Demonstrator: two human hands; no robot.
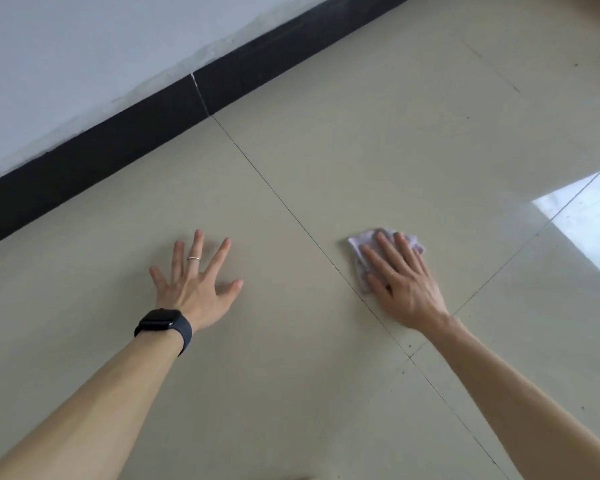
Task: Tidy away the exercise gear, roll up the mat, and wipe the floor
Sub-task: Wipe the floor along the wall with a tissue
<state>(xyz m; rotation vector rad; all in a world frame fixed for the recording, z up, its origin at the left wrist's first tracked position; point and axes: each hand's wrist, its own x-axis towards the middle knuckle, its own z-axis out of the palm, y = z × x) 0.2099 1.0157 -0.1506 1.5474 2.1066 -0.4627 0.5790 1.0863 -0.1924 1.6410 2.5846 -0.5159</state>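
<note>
Forearms: near, both reaching out
Left hand (194, 285): splayed flat on floor (378, 140), empty, bracing
Right hand (404, 278): flat, pressing cloth (361, 251)
Advice: firm overlapping strokes along grout line (274, 192)

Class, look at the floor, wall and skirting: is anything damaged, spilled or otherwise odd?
Yes: the black skirting board has a pale cracked joint, and the wall paint just above it looks uneven. Nothing spilled shows.

A: Is it bright?
B: Yes, soft even daylight. A sharp white glare patch sits on the glossy floor (326, 168) beyond the right hand (404, 285).
A: Shadows?
B: Barely any under either hand. Straight lines bend slightly toward the edges; focus is a little soft.
</note>
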